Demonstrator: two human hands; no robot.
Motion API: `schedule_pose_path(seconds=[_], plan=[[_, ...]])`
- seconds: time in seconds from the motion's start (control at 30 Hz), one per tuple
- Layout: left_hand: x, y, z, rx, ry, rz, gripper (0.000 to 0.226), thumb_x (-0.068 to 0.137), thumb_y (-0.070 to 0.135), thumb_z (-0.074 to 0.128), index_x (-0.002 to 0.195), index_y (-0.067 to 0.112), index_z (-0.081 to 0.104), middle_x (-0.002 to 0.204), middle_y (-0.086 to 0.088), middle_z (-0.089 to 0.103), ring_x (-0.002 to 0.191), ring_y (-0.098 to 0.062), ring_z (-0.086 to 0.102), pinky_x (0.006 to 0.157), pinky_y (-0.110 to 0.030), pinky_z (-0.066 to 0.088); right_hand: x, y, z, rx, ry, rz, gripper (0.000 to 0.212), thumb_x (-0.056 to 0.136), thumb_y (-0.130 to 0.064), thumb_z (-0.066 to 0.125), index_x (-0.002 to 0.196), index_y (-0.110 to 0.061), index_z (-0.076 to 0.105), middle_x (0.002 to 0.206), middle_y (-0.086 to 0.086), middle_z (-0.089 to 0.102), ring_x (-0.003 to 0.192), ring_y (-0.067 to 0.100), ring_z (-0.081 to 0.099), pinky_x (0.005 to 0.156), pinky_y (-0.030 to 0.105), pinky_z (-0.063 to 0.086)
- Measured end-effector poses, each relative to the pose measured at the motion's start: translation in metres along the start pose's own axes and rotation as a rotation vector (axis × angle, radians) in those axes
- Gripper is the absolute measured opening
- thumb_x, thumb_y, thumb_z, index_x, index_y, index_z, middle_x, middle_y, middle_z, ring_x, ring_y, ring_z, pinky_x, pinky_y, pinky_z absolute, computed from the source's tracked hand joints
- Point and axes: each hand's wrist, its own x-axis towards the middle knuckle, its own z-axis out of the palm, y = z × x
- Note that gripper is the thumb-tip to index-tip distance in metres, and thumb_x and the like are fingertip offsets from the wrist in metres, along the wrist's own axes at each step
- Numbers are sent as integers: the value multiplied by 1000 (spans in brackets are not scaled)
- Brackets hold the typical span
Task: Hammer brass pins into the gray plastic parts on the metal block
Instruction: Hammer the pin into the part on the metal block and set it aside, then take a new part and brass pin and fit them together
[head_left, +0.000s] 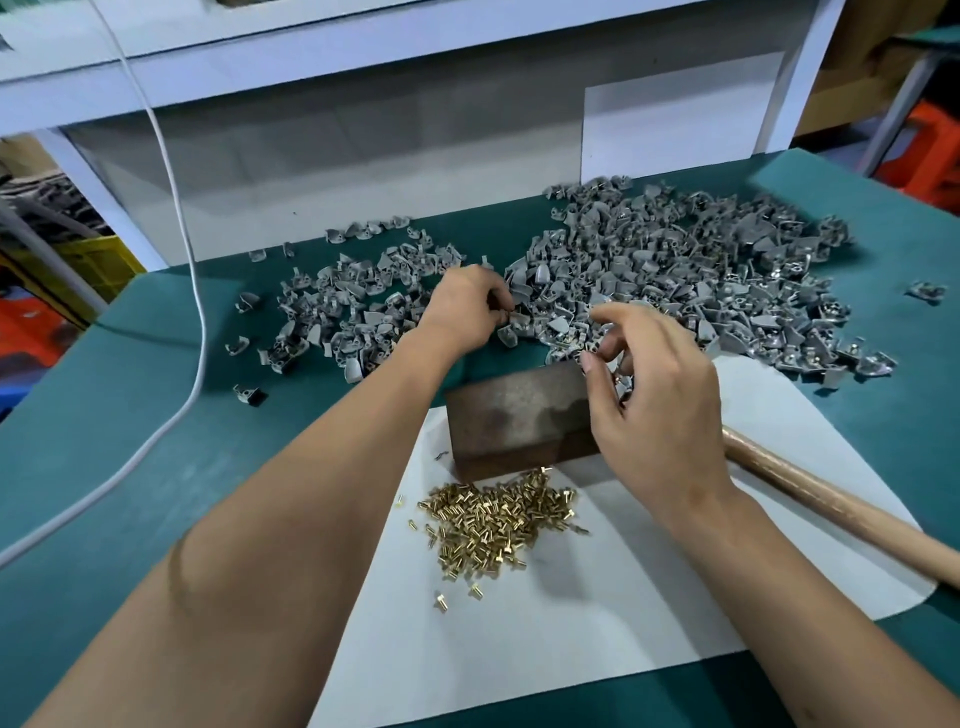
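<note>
On the green surface (156, 441), left hand (462, 312) fingers pinch a curved gray part (511, 317) while right hand (660, 405) fingers hang loosely spread above the dull, rust-brown block (514, 421), its long axis running left-right.

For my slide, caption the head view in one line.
Both hands, left hand and right hand, pick through gray plastic parts behind a metal block, brass pins nearby.
</note>
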Motion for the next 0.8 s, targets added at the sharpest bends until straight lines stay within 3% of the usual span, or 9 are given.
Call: schedule_pose_path(seconds=[0.2, 0.33, 0.43, 0.53, 0.67, 0.8], plan=[[-10, -7, -4, -57, 14, 3, 10, 85, 11, 82, 87, 19, 77, 90, 5, 73, 86, -12, 67, 85, -31, 57, -1, 3, 2, -7, -6, -13, 28, 94, -10, 66, 122, -9, 63, 98, -2, 60, 89, 8, 49, 82, 22, 43], [-25, -14, -12, -252, 163, -55, 9, 86, 9, 81, 86, 16, 74, 90, 3, 73, 81, -6, 67, 80, -21, 57, -3, -1, 1, 3, -57, -45, 21, 94, -11, 67, 115, -9, 67, 99, 0, 65, 90, 11, 55, 82, 25, 50], [-41, -17, -16, -502, 226, -180, 15, 87, 6, 79, 81, 15, 69, 82, -8, 74, 78, -23, 73, 81, -39, 63, -9, -15, -2, 81, -228, -207, 11, 96, -18, 65, 104, -12, 71, 96, -1, 70, 85, 14, 64, 77, 34, 57], [-61, -15, -17, -680, 240, -261, 13, 87, 4, 79, 84, 10, 68, 81, -17, 74, 81, -36, 75, 81, -52, 62, -19, -37, -2, 151, -551, -393, 29, 100, -42, 56, 98, -18, 72, 91, -5, 68, 81, 16, 64, 70, 39, 55], [-90, -13, -20, -760, 279, -260, 21, 84, 2, 80, 90, 18, 69, 78, -9, 73, 76, -27, 74, 80, -47, 63, -33, -54, 8, -12, -829, -509, 39, 90, -63, 60, 103, -26, 66, 97, -9, 52, 84, 21, 57, 67, 38, 44], [-119, -14, -24, -772, 322, -200, 34, 75, 3, 89, 101, 19, 74, 79, -2, 70, 73, -17, 70, 79, -34, 62, -32, -52, 8, 34, -835, -459, 22, 95, -46, 62, 101, -25, 63, 101, -8, 52, 92, 23, 59, 75, 40, 46]])
